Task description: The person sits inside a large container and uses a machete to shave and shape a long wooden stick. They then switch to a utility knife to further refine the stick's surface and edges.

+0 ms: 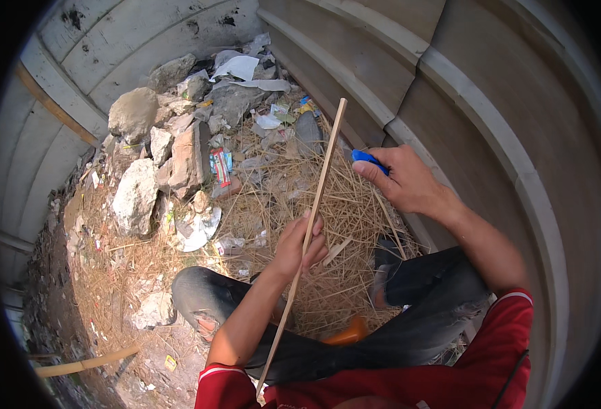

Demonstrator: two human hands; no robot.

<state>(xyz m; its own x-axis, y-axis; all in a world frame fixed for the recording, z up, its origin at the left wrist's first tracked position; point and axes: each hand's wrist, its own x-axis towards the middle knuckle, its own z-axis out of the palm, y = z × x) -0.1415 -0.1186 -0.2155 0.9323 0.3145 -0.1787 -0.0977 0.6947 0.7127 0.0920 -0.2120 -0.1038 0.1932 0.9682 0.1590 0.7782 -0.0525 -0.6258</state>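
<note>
My left hand [298, 247] is closed around a long, thin bamboo strip [325, 169]. The strip slants from near my chest at the lower edge up to a free tip above the straw. To the right, my right hand [411, 178] grips a blue-handled tool [369, 160], its thumb pressed along the handle. Its working end does not show clearly, and the handle is apart from the strip. Beneath both hands lies a bed of straw and thin shavings [355, 218].
Rocks and broken bricks [135, 198] are heaped at the left, with plastic litter [238, 67] behind. A ribbed metal wall [491, 136] rises close on the right. An orange object [348, 332] lies between my bent legs, and a bamboo piece [85, 362] sits at the lower left.
</note>
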